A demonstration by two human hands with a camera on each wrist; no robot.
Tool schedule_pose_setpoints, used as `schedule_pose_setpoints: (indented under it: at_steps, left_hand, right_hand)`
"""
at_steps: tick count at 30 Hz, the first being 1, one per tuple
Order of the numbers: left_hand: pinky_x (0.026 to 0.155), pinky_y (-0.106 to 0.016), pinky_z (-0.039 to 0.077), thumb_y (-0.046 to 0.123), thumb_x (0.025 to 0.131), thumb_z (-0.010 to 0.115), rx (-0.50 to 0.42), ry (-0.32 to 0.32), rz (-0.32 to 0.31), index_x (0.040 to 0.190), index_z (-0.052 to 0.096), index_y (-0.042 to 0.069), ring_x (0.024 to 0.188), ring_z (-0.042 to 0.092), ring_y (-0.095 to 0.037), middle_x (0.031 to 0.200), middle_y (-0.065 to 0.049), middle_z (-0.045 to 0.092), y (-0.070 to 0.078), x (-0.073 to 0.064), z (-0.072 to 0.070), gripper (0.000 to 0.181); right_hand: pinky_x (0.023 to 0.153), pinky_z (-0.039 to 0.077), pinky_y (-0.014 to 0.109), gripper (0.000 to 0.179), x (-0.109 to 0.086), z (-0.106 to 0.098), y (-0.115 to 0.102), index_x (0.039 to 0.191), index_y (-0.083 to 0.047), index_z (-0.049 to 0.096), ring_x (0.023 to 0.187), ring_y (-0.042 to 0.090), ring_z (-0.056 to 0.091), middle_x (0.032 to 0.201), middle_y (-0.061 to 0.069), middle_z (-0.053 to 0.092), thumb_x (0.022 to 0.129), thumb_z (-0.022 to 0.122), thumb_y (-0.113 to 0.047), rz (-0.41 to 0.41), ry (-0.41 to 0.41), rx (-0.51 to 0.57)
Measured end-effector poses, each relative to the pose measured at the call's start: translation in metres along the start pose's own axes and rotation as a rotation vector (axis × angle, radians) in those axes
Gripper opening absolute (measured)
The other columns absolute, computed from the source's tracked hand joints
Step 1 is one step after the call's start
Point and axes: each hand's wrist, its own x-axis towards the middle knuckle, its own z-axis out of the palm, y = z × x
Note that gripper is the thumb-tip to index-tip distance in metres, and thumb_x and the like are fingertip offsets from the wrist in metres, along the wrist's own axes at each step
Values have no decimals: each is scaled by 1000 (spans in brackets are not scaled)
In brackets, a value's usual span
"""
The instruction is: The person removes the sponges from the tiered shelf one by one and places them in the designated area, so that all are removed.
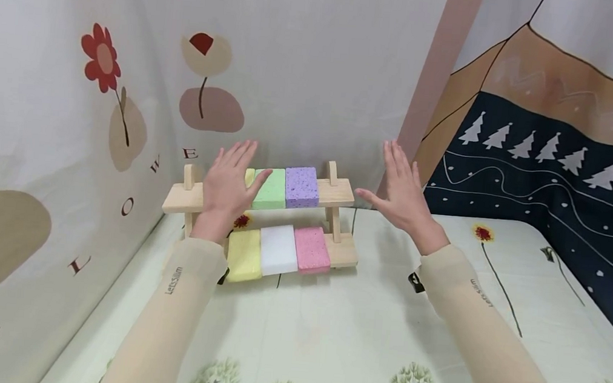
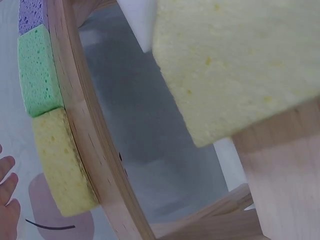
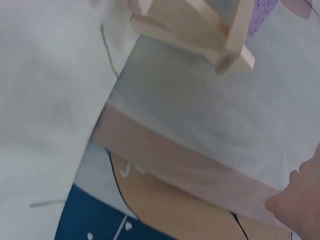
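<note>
A two-tier wooden rack [image 1: 343, 193] stands against the back wall. Its upper shelf bears a yellow sponge [image 2: 64, 160], a green sponge [image 1: 271, 189] and a purple sponge [image 1: 302, 187]. On the lower shelf lie another yellow sponge [image 1: 244, 255], a white sponge [image 1: 278, 250] and a pink sponge [image 1: 312, 250]. My left hand [image 1: 229, 181], fingers straight and thumb out, is raised in front of the rack's left part and hides some of the upper yellow sponge. Just past the rack's right end, my right hand [image 1: 402, 194] is held up with straight fingers, holding nothing.
A pale cloth with printed flowers [image 1: 283, 335] covers the table. Light curtain walls [image 1: 317, 65] with printed flowers and letters rise at the back and left. At the right hangs a dark cloth with white trees [image 1: 550, 158].
</note>
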Motion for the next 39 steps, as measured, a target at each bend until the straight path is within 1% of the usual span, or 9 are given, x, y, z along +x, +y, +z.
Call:
schedule_pose_setpoints:
  at_steps: [12,21,25,28,30,33,35,38,39]
  left_hand:
    - [120,-40,31,50,104,42,-125,112,-11,153,40,20,148,37,-23,157,-2,43,-13,-26,2,58]
    - [106,-48,46,37,100,58,-222,192,-49,146,51,16,132,56,-31,146,-7,56,-31,-62,10,50]
    - [84,-45,55,34,96,65,-261,225,-93,138,59,14,94,71,-32,129,-11,68,-38,-80,14,47]
    - [65,-37,50,31,94,69,-272,253,-127,134,63,15,55,52,-23,116,-13,74,-43,-92,17,44]
    - [58,-34,42,28,92,72,-282,279,-134,131,65,15,50,38,-18,110,-14,75,-46,-99,18,42]
    - [64,-29,46,22,88,76,-318,325,-150,126,69,14,53,54,-23,113,-14,73,-50,-108,20,40]
    - [71,-15,47,18,85,79,-368,351,-172,122,71,12,70,71,-31,111,-15,74,-52,-113,20,39]
    - [80,2,41,16,85,80,-469,340,-254,119,73,11,97,73,-35,112,-15,73,-57,-119,21,35]
    - [78,5,38,17,85,79,-498,330,-287,118,74,11,97,74,-28,112,-15,73,-59,-121,22,34]
  right_hand:
    - [124,16,54,115,6,29,-17,161,-16,-2,157,27,9,170,7,2,83,76,-51,-44,52,236]
    - [121,25,52,114,11,50,-29,161,-12,6,156,27,14,170,6,6,80,84,-36,-30,44,368]
    - [124,21,49,112,13,59,-32,160,-9,10,156,27,15,169,10,11,80,84,-33,-29,34,410]
    - [124,21,48,110,15,65,-35,160,-9,13,155,28,17,169,10,13,80,84,-33,-20,25,433]
    - [123,22,48,108,17,68,-36,160,-8,16,155,29,19,168,10,15,80,84,-32,-15,22,446]
    - [123,24,48,105,19,72,-39,159,-8,19,154,28,21,168,10,17,80,84,-31,-13,10,465]
    - [123,25,48,103,20,75,-42,159,-8,21,154,28,22,167,10,20,80,84,-31,-15,0,468]
    - [122,26,48,99,22,78,-45,158,-9,25,153,29,26,166,9,24,81,83,-32,-14,-21,471]
    - [122,26,48,97,22,78,-46,157,-9,27,152,29,27,165,9,26,81,83,-32,-10,-28,470]
